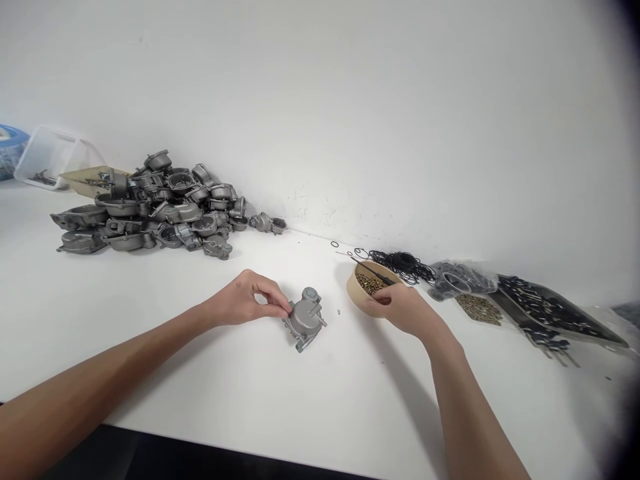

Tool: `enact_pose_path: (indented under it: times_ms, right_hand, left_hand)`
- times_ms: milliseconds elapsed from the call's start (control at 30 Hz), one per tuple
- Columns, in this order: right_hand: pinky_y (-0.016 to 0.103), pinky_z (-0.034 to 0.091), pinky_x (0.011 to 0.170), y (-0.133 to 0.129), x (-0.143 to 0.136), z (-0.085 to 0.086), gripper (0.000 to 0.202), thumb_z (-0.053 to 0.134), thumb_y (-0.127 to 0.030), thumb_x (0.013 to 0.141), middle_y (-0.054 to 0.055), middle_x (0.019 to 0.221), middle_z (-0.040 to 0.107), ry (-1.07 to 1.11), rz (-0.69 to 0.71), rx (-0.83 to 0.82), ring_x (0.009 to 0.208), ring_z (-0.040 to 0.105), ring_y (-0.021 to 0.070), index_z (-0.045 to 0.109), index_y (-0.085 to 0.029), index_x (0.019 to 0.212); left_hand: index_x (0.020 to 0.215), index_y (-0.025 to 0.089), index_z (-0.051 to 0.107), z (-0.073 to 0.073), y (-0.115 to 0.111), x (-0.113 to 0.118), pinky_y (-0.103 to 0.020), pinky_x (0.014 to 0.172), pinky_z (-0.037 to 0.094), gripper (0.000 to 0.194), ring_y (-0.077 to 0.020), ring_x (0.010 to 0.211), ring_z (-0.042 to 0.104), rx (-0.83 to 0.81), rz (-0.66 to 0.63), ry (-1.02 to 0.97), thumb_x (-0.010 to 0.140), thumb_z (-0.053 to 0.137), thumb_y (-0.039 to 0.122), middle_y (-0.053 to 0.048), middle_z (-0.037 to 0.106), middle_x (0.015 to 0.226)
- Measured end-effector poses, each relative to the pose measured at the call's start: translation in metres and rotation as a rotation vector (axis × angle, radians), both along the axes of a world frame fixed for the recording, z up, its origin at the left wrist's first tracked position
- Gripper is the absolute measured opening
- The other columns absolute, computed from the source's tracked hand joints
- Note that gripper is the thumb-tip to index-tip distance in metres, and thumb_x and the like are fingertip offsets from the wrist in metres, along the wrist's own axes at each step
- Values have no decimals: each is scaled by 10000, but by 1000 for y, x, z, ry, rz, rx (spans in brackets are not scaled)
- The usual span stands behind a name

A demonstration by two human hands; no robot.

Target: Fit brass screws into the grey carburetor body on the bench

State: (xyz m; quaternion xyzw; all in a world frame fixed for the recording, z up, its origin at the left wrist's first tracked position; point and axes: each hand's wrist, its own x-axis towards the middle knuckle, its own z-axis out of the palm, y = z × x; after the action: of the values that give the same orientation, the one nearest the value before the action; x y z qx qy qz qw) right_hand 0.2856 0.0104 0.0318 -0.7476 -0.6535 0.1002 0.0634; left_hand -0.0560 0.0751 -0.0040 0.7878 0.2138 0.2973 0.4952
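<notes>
A grey cast-metal housing (305,319) lies on the white table (250,393) in front of me. My left hand (245,299) pinches its left edge with the fingertips. My right hand (404,308) rests on the near rim of a tan round bowl (356,292) filled with small brass screws (369,285). A thin dark tool (376,273) leans across the bowl. Whether the right fingers hold a screw is hidden.
A heap of grey metal housings (155,207) sits at the back left by the wall, beside a clear plastic tub (50,157). Black O-rings (403,263), bags of dark parts (545,307) and brass pieces (479,309) lie at the right. The table's front edge runs near my forearms.
</notes>
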Motion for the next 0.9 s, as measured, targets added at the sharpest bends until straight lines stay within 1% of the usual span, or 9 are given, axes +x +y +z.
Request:
enact_pose_path:
  times_ms: [133, 300, 433, 567, 700, 833, 900]
  right_hand:
    - [290, 197, 473, 0, 3, -1, 386, 620, -326, 850, -15, 519, 334, 12, 36, 45, 476, 280, 125, 586, -255, 472]
    - [286, 299, 473, 4, 8, -6, 240, 653, -312, 825, 11, 562, 517, 52, 56, 93, 493, 426, 137, 714, -246, 602]
    - [296, 390, 511, 6, 10, -8, 178, 676, -323, 810, 39, 667, 651, 97, 15, 92, 563, 551, 163, 776, -252, 680]
    - [318, 467, 551, 6, 9, -6, 130, 716, -327, 772, 66, 790, 748, 154, -44, 87, 689, 669, 223, 810, -252, 722]
    - [330, 515, 572, 6, 8, -4, 101, 752, -319, 725, 69, 836, 788, 224, -87, 100, 784, 732, 273, 823, -248, 734]
    - [347, 567, 628, 7, 8, -3, 92, 773, -305, 701, 75, 834, 798, 306, -100, 151, 820, 758, 291, 820, -233, 735]
    - [355, 584, 629, 9, 10, -4, 103, 782, -315, 694, 78, 824, 799, 352, -107, 181, 826, 765, 300, 815, -226, 731]
  left_hand:
    - [868, 162, 819, 0, -2, 0, -282, 727, 578, 87, -172, 748, 720, 24, 0, -25, 825, 792, 233, -64, 789, 848]
    - [850, 166, 819, 0, -5, 0, -276, 747, 583, 57, -175, 790, 727, 53, 11, -54, 834, 779, 202, -67, 787, 868]
    - [851, 162, 818, -1, -4, 0, -278, 717, 584, 58, -169, 745, 718, 65, 0, -56, 831, 778, 199, -68, 783, 854]
    - [846, 160, 817, -2, -4, 0, -274, 719, 584, 56, -168, 748, 720, 77, 4, -65, 833, 773, 193, -69, 782, 849]
    - [842, 164, 818, -1, -5, 0, -267, 732, 585, 54, -170, 776, 728, 84, 5, -77, 834, 767, 181, -68, 785, 854]
    - [841, 167, 817, 0, -5, 0, -269, 729, 585, 55, -172, 775, 729, 82, 6, -79, 836, 767, 190, -70, 786, 856]
    - [846, 167, 817, 0, -5, 1, -272, 735, 587, 57, -173, 776, 729, 82, 3, -80, 837, 770, 198, -72, 787, 859]
